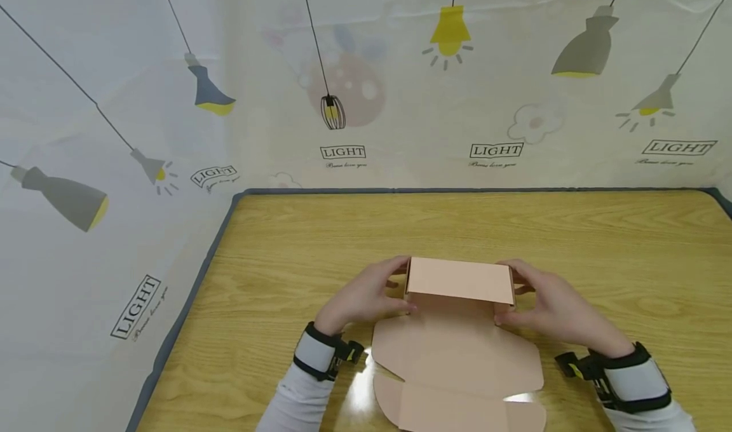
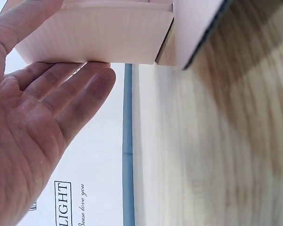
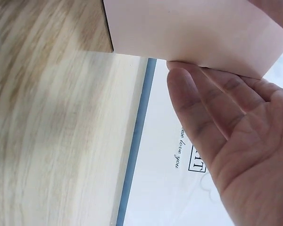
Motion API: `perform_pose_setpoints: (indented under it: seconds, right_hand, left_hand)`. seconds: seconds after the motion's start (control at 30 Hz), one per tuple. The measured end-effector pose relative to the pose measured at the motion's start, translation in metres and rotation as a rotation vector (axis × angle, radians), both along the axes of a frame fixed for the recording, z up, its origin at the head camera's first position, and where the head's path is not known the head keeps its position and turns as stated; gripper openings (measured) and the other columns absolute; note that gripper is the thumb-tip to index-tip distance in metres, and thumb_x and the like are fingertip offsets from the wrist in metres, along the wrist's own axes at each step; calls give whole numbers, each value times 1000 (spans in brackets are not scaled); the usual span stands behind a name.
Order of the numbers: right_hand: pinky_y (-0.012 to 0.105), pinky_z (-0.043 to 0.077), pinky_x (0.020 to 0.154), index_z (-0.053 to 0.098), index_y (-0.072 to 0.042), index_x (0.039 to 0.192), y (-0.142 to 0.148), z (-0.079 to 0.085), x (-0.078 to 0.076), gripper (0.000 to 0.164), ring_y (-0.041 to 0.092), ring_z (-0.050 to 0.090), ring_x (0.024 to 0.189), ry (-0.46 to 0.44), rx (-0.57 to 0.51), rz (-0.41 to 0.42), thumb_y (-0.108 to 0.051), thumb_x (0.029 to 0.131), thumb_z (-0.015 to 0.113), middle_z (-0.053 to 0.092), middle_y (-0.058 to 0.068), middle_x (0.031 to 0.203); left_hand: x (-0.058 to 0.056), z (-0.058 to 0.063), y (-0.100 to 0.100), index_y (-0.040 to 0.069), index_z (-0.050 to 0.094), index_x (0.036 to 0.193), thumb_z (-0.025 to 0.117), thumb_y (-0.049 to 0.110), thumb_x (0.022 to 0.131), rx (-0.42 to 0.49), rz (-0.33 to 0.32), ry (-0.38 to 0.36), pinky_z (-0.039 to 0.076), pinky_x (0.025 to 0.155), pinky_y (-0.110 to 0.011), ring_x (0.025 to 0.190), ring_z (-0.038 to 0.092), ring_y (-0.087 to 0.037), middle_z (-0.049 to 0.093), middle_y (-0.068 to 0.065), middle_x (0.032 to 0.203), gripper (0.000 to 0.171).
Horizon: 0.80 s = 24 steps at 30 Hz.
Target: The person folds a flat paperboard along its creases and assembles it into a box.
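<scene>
A pinkish cardboard box, partly folded, stands on the table with its far end raised into a squared shape. Its flat panels and rounded side flaps spread toward the person. My left hand grips the raised part at its left end, thumb on the near side and fingers behind. At the right end my right hand holds it the same way. In the left wrist view, the fingers lie against the far cardboard wall. The right wrist view shows fingertips touching the far edge of a side panel.
The wood-grain table has a dark blue edge strip along its back and left side. Behind it hangs a pale sheet printed with lamps. A strap with a small camera sits on each wrist.
</scene>
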State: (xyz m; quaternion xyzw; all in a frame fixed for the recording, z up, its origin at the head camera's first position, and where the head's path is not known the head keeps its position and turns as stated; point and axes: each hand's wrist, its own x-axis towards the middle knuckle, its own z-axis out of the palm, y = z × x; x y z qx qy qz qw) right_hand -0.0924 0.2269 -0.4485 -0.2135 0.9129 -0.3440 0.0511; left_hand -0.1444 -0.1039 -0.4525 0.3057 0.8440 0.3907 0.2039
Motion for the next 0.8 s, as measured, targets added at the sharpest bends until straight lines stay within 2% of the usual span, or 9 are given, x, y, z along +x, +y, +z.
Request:
perform_pose_setpoints:
  seconds: [0.17,0.4,0.6,0.8]
  right_hand:
    - [37,60,84,51,-9,139,0,0,0,75,20,71,100,4,-17,18,-30,78,89,69,5,124]
    - [45,59,87,47,-9,143,2,0,-2,76,31,68,109,-54,-31,11,-28,80,87,65,12,131]
    - [55,56,92,42,-6,148,1,3,-1,83,39,64,115,-69,-29,-18,-24,80,87,60,18,136]
    - [56,55,89,41,3,149,3,5,2,84,44,61,118,-79,-10,-91,-26,83,85,59,25,136]
  left_hand:
    - [0,-1,0,18,42,151,80,22,89,-4,-11,18,52,107,-33,136,54,-19,56,-4,146,72]
    - [0,1,1,17,39,154,80,23,89,-12,27,-27,51,109,-34,137,54,-21,55,-5,148,78]
    - [1,2,1,19,38,155,81,23,88,-12,60,-47,50,110,-36,138,53,-21,53,-3,151,80]
    - [0,3,0,16,37,156,81,25,87,-19,119,-68,47,113,-42,138,53,-26,50,-4,154,82]
